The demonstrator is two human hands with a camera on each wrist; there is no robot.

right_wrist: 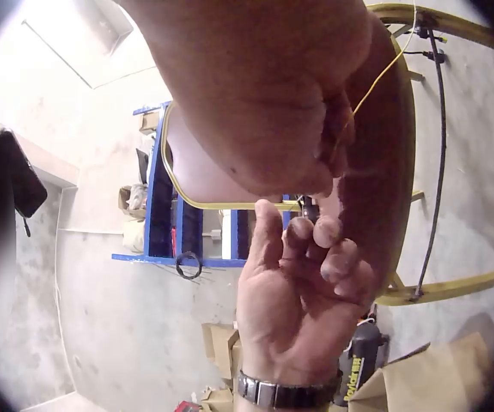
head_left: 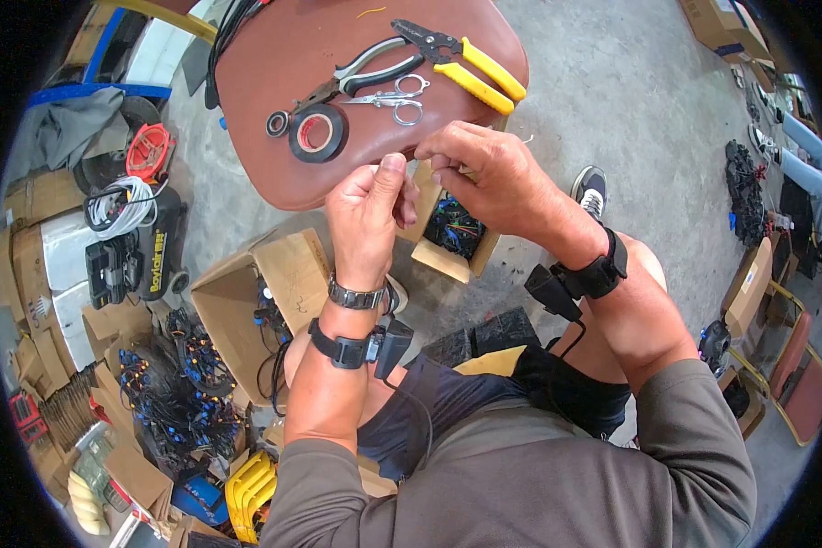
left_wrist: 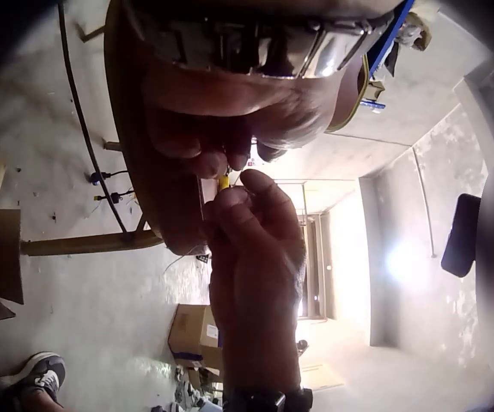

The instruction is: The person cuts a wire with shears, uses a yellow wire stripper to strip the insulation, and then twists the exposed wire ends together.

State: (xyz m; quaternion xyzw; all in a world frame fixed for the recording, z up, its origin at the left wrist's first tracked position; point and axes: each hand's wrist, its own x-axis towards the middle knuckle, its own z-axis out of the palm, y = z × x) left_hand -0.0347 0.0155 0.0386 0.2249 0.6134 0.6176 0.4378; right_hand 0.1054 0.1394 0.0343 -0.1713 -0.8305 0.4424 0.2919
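Observation:
Above the front edge of the brown padded seat [head_left: 265,73], both hands meet fingertip to fingertip. The left hand [head_left: 365,215], with a metal watch on its wrist, pinches a small dark piece [right_wrist: 310,209] between thumb and fingers. A thin yellow wire [right_wrist: 376,84] runs out from the curled fingers of the right hand [head_left: 489,169], which pinches it. In the left wrist view a small yellow bit [left_wrist: 224,182] shows between the two hands' fingertips. The fingers hide most of the joint between wire and dark piece.
On the seat lie black tape [head_left: 339,144], scissors [head_left: 397,99], grey-black pliers [head_left: 374,80] and yellow-handled wire strippers [head_left: 489,73]. Below stand an open carton [head_left: 219,306] and a smaller box [head_left: 443,262] of wired parts. Dark cable bundles [head_left: 178,393] heap at left.

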